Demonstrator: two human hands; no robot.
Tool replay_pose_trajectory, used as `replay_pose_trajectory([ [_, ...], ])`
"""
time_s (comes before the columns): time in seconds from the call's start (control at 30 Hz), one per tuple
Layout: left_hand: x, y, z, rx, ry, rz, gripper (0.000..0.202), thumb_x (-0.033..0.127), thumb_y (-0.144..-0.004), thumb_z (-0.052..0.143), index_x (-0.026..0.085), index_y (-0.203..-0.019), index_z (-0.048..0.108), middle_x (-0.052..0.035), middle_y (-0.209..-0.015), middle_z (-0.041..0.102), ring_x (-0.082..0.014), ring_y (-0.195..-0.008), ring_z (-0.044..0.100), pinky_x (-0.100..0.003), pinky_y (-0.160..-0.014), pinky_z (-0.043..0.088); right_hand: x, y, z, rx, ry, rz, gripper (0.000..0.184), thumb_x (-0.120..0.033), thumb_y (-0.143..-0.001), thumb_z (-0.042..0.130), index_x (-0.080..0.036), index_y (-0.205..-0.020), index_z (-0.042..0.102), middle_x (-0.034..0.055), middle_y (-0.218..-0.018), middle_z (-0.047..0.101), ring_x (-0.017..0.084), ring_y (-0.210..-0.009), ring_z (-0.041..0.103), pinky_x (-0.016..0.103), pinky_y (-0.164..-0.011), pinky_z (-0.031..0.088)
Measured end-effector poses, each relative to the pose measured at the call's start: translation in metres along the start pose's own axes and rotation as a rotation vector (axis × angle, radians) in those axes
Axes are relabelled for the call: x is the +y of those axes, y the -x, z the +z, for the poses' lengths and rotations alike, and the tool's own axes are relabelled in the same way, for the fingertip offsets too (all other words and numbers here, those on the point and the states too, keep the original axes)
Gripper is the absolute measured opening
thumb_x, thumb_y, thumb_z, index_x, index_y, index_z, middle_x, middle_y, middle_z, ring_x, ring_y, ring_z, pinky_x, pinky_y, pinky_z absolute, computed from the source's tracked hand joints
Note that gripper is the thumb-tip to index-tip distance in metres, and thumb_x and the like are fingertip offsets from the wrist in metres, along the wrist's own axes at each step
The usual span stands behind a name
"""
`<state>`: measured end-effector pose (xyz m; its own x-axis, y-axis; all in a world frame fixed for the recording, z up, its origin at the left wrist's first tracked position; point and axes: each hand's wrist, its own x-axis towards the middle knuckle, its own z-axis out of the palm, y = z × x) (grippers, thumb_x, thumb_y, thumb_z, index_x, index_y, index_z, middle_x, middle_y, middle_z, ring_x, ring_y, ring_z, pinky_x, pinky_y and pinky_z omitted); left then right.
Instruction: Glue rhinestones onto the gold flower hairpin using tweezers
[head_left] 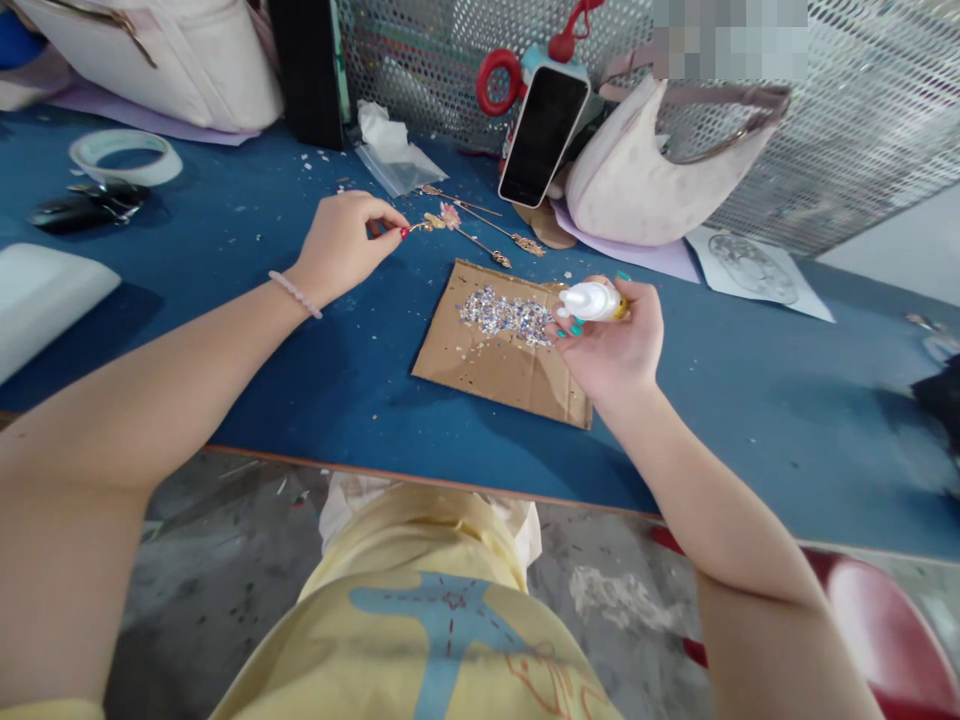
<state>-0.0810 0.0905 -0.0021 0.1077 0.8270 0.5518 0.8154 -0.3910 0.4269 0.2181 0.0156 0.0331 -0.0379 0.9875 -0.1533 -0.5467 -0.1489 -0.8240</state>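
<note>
Currently L hand pinches the thin gold end of a flower piece b/w thumb & index, fingers closed on it; the piece is over the worktop, just past the far L corner of the cardboard. R hand has fingers curled round a white bottle, nozzle pointing L, over the cardboard's R side, near the shiny bits. Gold pins lie close by; can't tell if any touches the flower piece. Step in hand, prob.: getting piece & bottle lined up, nozzle apart from the flower. Next move likely calls for a steady L pinch & careful nozzle aim; can't tell if it's capped.
</note>
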Motion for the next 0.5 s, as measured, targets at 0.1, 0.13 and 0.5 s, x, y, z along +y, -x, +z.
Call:
replay_pose_trajectory([
  [0.1, 0.006, 0.003, 0.000, -0.014, 0.001, 0.014, 0.018, 0.023, -0.079, 0.066, 0.018, -0.092, 0.078, -0.0009, -0.081, 0.069, -0.0150, -0.072, 0.062, -0.031, -0.074, 0.050, 0.000, 0.000, 0.001, 0.007, 0.003, -0.004, 0.011, -0.031, -0.069, 0.056, -0.020, -0.069, 0.055, -0.0021, -0.063, 0.055, 0.010, -0.051, 0.049, 0.026, -0.051, 0.038],
  [0.13, 0.008, 0.004, -0.001, -0.020, -0.002, 0.024, 0.018, 0.024, -0.079, 0.066, 0.019, -0.091, 0.078, -0.0007, -0.081, 0.069, -0.0152, -0.072, 0.062, -0.031, -0.074, 0.050, 0.000, 0.000, 0.001, 0.007, 0.009, -0.005, 0.012, -0.032, -0.069, 0.056, -0.020, -0.069, 0.055, -0.0021, -0.063, 0.055, 0.010, -0.051, 0.048, 0.026, -0.051, 0.038],
  [0.5, 0.012, 0.005, -0.001, -0.026, 0.013, 0.042, 0.016, 0.020, -0.077, 0.067, 0.019, -0.090, 0.078, -0.0010, -0.080, 0.067, -0.0173, -0.075, 0.064, -0.034, -0.076, 0.051, 0.003, -0.001, -0.003, -0.039, 0.039, -0.017, 0.014, -0.034, -0.070, 0.058, -0.021, -0.071, 0.053, -0.0023, -0.067, 0.055, 0.009, -0.051, 0.048, 0.027, -0.052, 0.038],
])
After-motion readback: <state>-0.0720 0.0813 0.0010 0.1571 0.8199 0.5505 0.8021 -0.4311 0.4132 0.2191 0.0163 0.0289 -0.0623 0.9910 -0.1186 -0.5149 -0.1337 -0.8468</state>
